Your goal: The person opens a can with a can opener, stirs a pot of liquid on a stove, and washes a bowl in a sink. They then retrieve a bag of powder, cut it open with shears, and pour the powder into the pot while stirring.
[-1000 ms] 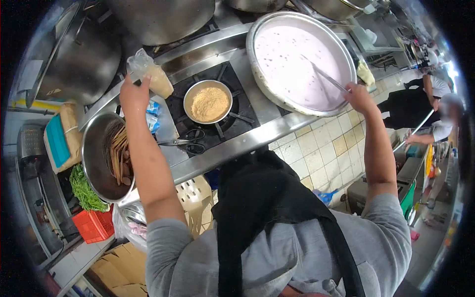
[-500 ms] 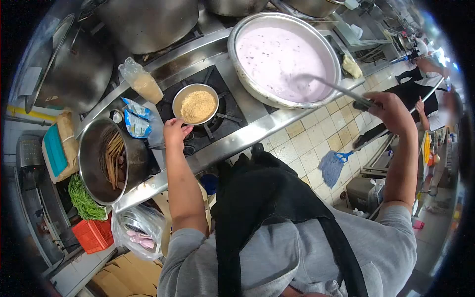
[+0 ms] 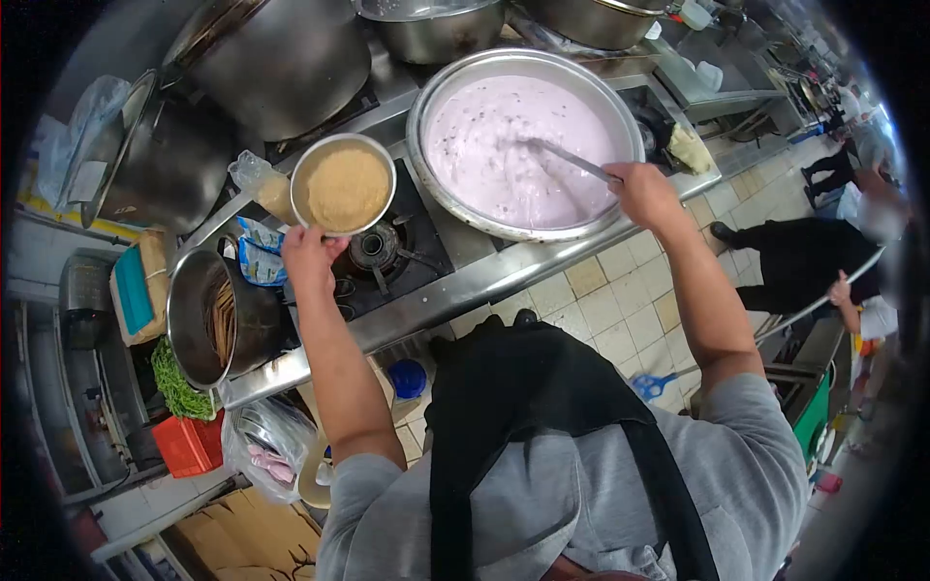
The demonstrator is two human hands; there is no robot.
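My left hand (image 3: 310,261) grips the rim of a metal bowl (image 3: 391,186), thumb and fingers at its near edge. Tan, sugar-like grains (image 3: 347,189) fill much of the bowl, which is held up over the stove's burner (image 3: 372,247). In my right hand (image 3: 647,198) is the metal handle of a long utensil (image 3: 572,160), its working end sunk in pale purple liquid (image 3: 475,116) and hidden. Dark bits float in the liquid. It fills a wide metal basin (image 3: 418,174) on the stove, to the right of the bowl.
Left of the burner are a plastic bag of tan grains (image 3: 276,197), a blue-and-white packet (image 3: 260,254) and a deep pot (image 3: 257,339) with brown sticks. Large pots (image 3: 281,73) line the back. At right, a person (image 3: 809,242) holds a mop pole on the tiled floor.
My left hand has lifted the bowl off the burner, up and to the left. My right hand has moved left and lower over the basin, the utensil shifting through the liquid.
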